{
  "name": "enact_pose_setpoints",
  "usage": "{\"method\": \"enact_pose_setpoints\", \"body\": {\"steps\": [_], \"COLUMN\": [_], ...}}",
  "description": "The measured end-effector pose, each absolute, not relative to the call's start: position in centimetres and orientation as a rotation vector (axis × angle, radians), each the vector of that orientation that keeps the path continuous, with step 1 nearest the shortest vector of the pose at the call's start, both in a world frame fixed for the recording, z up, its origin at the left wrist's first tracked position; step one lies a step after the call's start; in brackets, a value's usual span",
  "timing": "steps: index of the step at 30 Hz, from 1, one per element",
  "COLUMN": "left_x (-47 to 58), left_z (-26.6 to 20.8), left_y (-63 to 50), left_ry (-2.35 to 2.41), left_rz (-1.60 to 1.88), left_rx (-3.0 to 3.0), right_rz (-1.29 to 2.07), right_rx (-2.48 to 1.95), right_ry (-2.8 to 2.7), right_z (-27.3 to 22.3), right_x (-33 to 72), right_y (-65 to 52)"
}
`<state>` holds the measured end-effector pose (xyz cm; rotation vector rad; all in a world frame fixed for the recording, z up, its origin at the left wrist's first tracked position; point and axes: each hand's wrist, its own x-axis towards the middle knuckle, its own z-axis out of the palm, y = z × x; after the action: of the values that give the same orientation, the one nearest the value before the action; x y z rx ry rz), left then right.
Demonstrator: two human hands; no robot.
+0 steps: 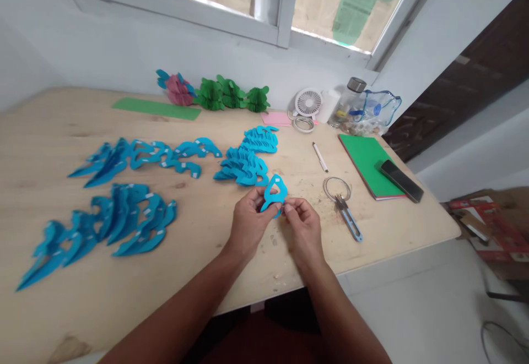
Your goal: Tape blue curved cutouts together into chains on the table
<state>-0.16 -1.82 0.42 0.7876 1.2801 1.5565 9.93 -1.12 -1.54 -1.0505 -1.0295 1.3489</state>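
Note:
A blue paper cutout (281,186), with a hole in its middle and a small white patch near its top, is held up over the table's front part. My left hand (250,218) grips it from the left, thumb across its lower part. At its lower right edge my right hand (305,223) has thumb and fingertips pinched together; any smaller thing between them is hidden. Just beyond the hands lie bunched blue paper cutouts (242,167), with another folded stack (261,139) behind. More blue cutouts with white patches spread out at left, in a back row (144,153) and a front row (119,215).
Right of my hands lie blue-handled thread snips (349,221), a wire ring (325,190) and a white pen (319,157). A phone (400,180) rests on green sheets (367,160). Along the wall stand green paper shapes (231,95), a fan (308,102) and a bottle (349,99).

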Motion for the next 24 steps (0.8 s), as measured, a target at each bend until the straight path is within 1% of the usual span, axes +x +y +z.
{"method": "enact_pose_setpoints", "body": {"steps": [8,24], "left_x": [-0.35,-0.37], "left_z": [-0.25,0.13], "left_y": [-1.6,-1.6], "left_ry": [1.247,1.249], "left_rz": [1.534,1.523], "left_rx": [0.814,0.791], "right_rz": [1.351,1.381], "right_rx": [-1.092,-1.08], "right_ry": [-1.01,-1.055], "right_z": [-1.62,-1.32], "right_x": [9.82,10.52], "right_y": [-0.83,-0.45]}}
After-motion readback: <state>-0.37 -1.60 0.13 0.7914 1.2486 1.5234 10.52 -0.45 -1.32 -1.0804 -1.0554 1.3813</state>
